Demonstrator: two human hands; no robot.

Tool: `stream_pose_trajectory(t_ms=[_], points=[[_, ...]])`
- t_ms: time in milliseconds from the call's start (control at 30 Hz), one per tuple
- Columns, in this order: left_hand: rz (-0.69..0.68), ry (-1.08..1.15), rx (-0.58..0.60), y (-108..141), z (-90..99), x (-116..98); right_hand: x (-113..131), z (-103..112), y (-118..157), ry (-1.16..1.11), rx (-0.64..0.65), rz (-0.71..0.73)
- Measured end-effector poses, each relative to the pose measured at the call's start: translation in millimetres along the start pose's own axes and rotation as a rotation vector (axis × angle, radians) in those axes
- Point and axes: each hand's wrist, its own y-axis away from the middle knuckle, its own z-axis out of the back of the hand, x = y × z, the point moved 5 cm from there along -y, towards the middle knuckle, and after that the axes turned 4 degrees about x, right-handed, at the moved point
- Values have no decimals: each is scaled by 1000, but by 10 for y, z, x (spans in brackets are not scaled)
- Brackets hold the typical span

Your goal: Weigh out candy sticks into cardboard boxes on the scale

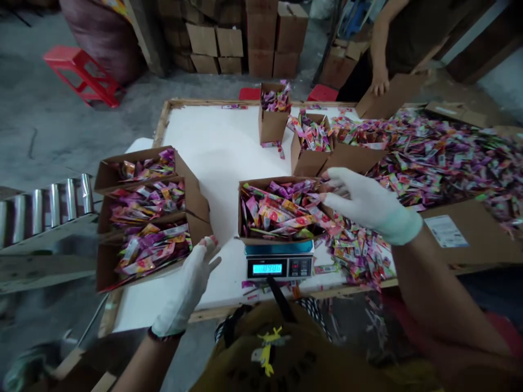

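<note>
A cardboard box (241, 212) full of small colourful sachets (281, 209) rests on a digital scale (281, 268) with a lit blue display, its digits hard to read. My right hand (363, 201), in a white glove with bare fingertips, is at the box's right rim, thumb and fingers apart; I see nothing held in it. To the left, my left hand (186, 288), gloved the same way, has its fingers stretched out beside the nearest of three filled boxes (198, 201) standing in a row. Whether it touches that box I cannot tell.
A large heap of sachets (445, 158) covers the right of the white table (220, 136). More filled boxes (273, 126) stand toward the back. Across the table, another person's hand (379, 81) is at a cardboard piece (390, 98). A roller conveyor (53, 204) is at left, near a red stool (79, 68).
</note>
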Motion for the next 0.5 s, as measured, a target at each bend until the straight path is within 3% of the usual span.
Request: stream_pose_trajectory(t_ms=[100, 200, 367, 500], points=[[13, 26, -17, 179, 167, 55, 329, -157, -72, 140, 103, 62], [83, 20, -117, 257, 320, 214, 517, -312, -137, 307, 201, 8], [151, 57, -155, 373, 433, 505, 579, -816, -201, 406, 477, -72], [248, 160, -215, 479, 704, 648, 519, -1167, -229, 333, 477, 22]])
